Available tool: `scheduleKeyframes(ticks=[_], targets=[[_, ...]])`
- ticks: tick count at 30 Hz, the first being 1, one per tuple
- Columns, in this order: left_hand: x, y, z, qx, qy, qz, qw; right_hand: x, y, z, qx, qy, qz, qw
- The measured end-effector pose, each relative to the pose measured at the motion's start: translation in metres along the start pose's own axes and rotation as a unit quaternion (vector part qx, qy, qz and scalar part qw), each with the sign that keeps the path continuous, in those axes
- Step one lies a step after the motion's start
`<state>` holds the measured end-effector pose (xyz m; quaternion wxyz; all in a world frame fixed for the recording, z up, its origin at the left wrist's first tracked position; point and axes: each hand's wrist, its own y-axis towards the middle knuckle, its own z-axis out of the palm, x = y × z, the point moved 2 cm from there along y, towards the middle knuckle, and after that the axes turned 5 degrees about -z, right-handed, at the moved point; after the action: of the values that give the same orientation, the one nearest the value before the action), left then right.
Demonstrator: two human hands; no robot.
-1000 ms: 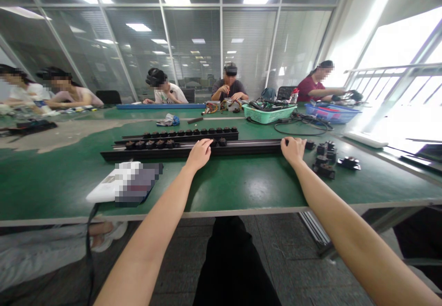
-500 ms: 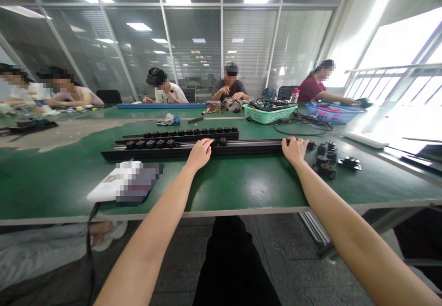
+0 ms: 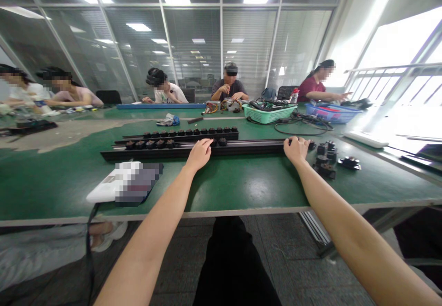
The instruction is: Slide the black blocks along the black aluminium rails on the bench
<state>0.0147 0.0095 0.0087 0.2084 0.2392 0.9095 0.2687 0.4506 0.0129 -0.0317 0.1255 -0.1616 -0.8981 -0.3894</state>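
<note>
Long black rail (image 3: 248, 147) lies mid-tabletop (image 3: 241, 186), parallel to the near edge: left hand (image 3: 199, 154) released flat on its middle, right hand (image 3: 296, 150) curled over its right end, grip unclear; likely positioning, so any shift needs both hands together.

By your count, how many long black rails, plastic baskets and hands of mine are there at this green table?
Long black rails: 2, the near rail and the far rail
Plastic baskets: 2, the green basket and the blue basket
Hands: 2, the left hand and the right hand, both on the near rail
Total: 6
</note>
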Motion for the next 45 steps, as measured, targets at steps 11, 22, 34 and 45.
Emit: scheduleKeyframes(ticks=[11,22,34,45], targets=[[0.0,0.001,0.0,0.004,0.004,-0.001,1.0,0.009,-0.004,-0.017,-0.017,-0.023,0.003,1.0],[0.0,0.001,0.0,0.004,0.001,-0.003,1.0,0.01,-0.007,-0.026,0.03,-0.05,0.016,0.998],[0.0,0.0,0.0,-0.001,-0.003,-0.003,1.0,0.011,-0.01,-0.031,0.023,-0.04,0.061,0.997],[-0.002,-0.001,-0.002,0.001,0.005,-0.003,1.0,0.002,-0.004,-0.029,0.02,-0.028,0.111,0.993]])
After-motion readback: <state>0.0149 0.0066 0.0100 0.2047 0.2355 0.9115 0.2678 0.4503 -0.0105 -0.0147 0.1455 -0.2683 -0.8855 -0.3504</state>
